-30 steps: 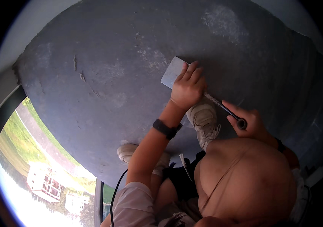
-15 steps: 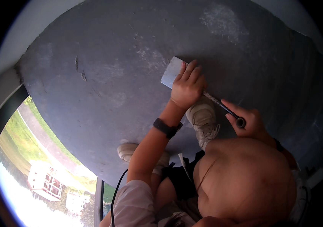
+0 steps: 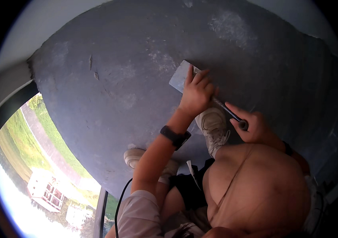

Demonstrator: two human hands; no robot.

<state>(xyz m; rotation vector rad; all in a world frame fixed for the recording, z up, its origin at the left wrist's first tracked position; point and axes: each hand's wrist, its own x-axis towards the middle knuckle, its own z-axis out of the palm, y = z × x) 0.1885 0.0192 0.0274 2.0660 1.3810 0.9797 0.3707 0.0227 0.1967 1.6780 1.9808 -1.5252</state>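
Observation:
A scraper with a wide, flat metal blade (image 3: 179, 77) and a long dark handle (image 3: 228, 108) slants across the grey floor. My left hand (image 3: 198, 92) is wrapped round it close behind the blade, the index finger stretched along the blade's back. The blade lies low against the floor, though whether its whole edge touches I cannot tell. At the round-tipped rear end of the handle, my right hand (image 3: 253, 126) holds on with thumb and index finger on either side; its other fingers are mostly hidden.
The grey floor (image 3: 109, 103) carries pale scuffed patches and small dark debris bits (image 3: 96, 75). My light shoe (image 3: 213, 125) stands right under the handle, the other shoe (image 3: 134, 157) further left. A low window (image 3: 54, 158) opens at left; pale walls bound the far side.
The handle's rear end and my right hand have shifted slightly left. My left hand and the blade stay at nearly the same place. The view has turned a little.

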